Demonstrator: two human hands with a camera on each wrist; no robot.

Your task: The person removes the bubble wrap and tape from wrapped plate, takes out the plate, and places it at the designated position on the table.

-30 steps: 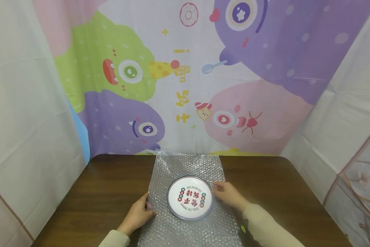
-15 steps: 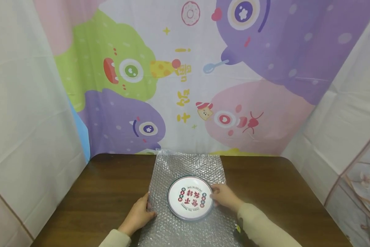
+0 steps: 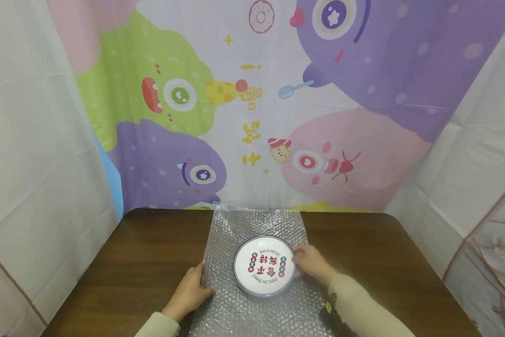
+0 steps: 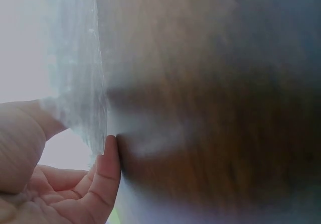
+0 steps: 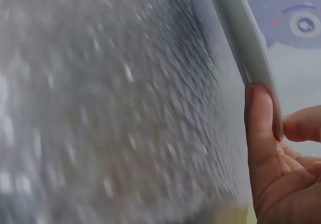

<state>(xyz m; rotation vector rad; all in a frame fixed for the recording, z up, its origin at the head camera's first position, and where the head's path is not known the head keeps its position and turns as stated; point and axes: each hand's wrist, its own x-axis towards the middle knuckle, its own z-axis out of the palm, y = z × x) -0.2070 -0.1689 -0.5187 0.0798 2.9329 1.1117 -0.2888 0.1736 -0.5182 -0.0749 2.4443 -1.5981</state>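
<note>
A round white plate (image 3: 264, 276) with red printed characters and a dark rim is over a sheet of bubble wrap (image 3: 256, 222). My right hand (image 3: 315, 264) pinches the plate's right edge between thumb and fingers. In the right wrist view, the plate (image 5: 246, 38) stands edge-on in that grip, with a gap between it and the bubble wrap (image 5: 110, 108). My left hand (image 3: 189, 290) holds the left edge of the wrap. In the left wrist view, the clear sheet (image 4: 80, 68) passes between the thumb and fingers (image 4: 103, 184).
The dark brown wooden table (image 3: 151, 252) extends on both sides of the wrap. A cartoon-printed curtain (image 3: 252, 117) hangs along its back edge. Pale cloth panels stand at the left (image 3: 33, 164) and right (image 3: 458, 187).
My right hand has taken hold of the plate's right edge. The plate has shifted slightly right and away from me. My left hand stays at the wrap's edge.
</note>
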